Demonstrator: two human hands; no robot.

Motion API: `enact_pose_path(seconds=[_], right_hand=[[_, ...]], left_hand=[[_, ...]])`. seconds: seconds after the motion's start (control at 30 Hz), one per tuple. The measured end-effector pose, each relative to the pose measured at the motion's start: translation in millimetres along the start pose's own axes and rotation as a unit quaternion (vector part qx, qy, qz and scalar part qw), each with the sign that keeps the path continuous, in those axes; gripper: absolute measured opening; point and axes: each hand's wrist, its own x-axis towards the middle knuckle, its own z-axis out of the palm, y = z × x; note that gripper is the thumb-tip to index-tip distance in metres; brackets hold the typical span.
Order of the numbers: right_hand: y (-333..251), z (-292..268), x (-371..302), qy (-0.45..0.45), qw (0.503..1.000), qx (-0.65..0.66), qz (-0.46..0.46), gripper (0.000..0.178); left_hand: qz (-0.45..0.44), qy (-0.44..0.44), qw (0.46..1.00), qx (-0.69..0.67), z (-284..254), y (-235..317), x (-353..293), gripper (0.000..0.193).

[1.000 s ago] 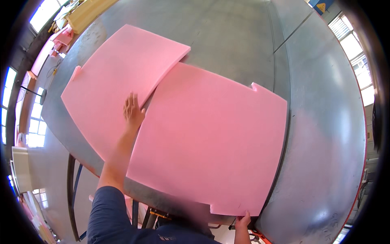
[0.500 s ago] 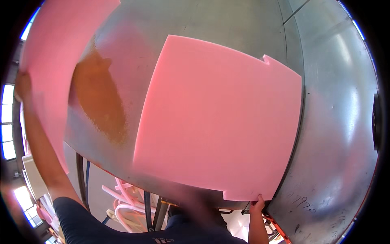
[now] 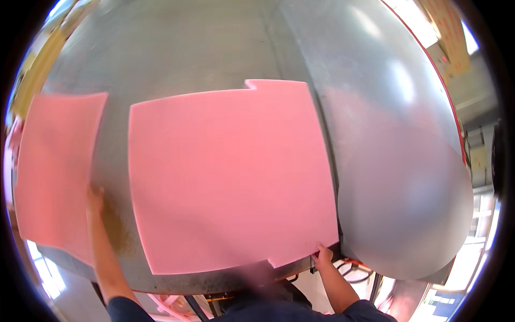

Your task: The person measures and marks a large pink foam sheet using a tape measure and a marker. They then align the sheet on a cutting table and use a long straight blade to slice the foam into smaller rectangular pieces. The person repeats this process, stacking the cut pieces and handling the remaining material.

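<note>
Metal tabletop [image 3: 161, 48], gap between pink sheets [image 3: 225, 177]

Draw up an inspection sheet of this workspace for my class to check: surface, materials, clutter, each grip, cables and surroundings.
Surface: grey metal tabletop, with a brown patch beside the left forearm.
Job's things: large pink panel, lying flat, with stepped notches in its far and near edges; smaller-looking pink panel to its left, apart from it, blurred.
Clutter: pink strips below the near table edge.
Grips: left grip at the left panel's right edge, hold unclear; right grip holding the large panel's near edge by its right corner.
Cables: nothing seen for certain.
Surroundings: long yellowish piece at upper left.
</note>
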Motion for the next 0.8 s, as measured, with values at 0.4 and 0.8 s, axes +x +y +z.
enact_pose_path(seconds=[0.4,0.8], right_hand=[[14.8,11.1,-16.2,-0.036,0.992,0.072,-0.095,0.021],[-8.2,33.4,17.0,-0.044,0.993,0.062,-0.094,0.027]], left_hand=[[-0.082,-0.066,0.883,-0.457,-71.5,131.9,-265.5,0.054],[-0.052,-0.152,0.827,-0.539,-99.5,186.4,-212.7,0.057]])
